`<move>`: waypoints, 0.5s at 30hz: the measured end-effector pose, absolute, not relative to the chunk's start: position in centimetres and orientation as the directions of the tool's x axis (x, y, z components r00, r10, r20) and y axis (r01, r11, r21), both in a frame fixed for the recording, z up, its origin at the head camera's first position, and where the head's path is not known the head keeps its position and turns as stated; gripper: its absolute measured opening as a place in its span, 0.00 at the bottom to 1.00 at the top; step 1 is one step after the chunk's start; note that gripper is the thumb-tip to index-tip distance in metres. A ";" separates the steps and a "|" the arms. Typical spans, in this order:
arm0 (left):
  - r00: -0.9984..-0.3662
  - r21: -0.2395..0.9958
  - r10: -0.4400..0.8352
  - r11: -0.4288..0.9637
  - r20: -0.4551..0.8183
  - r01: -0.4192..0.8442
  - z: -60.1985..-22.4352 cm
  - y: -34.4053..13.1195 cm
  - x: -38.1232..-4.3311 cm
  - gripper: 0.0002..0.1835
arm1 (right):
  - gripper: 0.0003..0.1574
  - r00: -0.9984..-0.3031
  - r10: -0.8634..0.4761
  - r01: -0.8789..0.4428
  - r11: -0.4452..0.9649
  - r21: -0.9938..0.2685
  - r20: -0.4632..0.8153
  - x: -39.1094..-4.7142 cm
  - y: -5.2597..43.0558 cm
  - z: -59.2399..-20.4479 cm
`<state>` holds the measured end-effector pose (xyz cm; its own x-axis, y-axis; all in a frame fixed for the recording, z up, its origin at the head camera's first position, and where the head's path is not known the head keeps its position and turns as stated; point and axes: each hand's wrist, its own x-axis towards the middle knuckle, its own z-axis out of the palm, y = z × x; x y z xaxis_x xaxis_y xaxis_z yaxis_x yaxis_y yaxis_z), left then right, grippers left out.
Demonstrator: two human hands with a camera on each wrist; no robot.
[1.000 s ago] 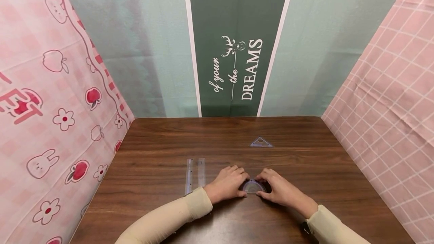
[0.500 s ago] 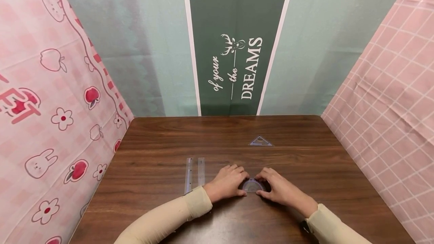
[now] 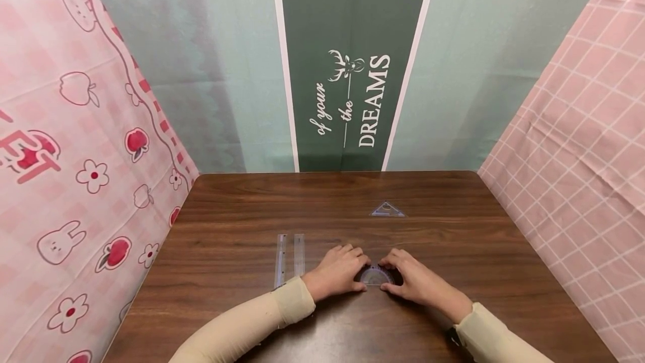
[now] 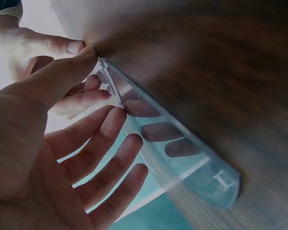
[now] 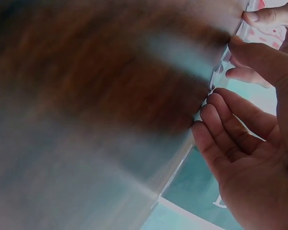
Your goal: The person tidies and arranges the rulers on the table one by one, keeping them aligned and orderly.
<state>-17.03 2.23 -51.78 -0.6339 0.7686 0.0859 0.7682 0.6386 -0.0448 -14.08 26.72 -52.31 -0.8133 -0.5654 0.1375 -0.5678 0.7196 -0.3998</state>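
Observation:
A clear protractor [image 3: 375, 277] lies flat on the brown table, straight edge towards me, between my two hands. My left hand [image 3: 340, 271] holds its left side, thumb at the near corner and index finger by the arc. On the opposite side my right hand [image 3: 415, 280] holds it the same way. In the left wrist view the protractor [image 4: 109, 79] shows edge-on beside the left hand [image 4: 62, 129], whose other fingers spread loosely. The right wrist view has the right hand [image 5: 249, 139] with its fingertips at the table surface. Parts of the protractor's rim are hidden by fingers.
Two clear rulers, a left one [image 3: 280, 259] and a right one [image 3: 299, 251], lie side by side left of my left hand, their near ends by the sleeve. A clear set square [image 3: 387, 210] lies farther back. Printed cloths surround the wooden table [image 3: 227, 200].
Both hands keep their hold at the protractor's sides, and it stays in place. Only the head view has shifted very slightly.

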 end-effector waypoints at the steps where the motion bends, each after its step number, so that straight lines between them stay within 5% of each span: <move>1: -0.634 -0.042 0.769 0.638 0.085 0.768 -51.7 2.2 -17.0 0.29 | 0.25 -0.814 -0.565 -0.567 0.719 -0.402 0.136 -14.1 26.8 -52.3; 15: -0.658 0.008 0.745 0.661 0.106 0.750 -50.5 2.1 -18.2 0.27 | 0.23 -0.799 -0.559 -0.598 0.702 -0.386 0.222 -15.0 26.8 -52.2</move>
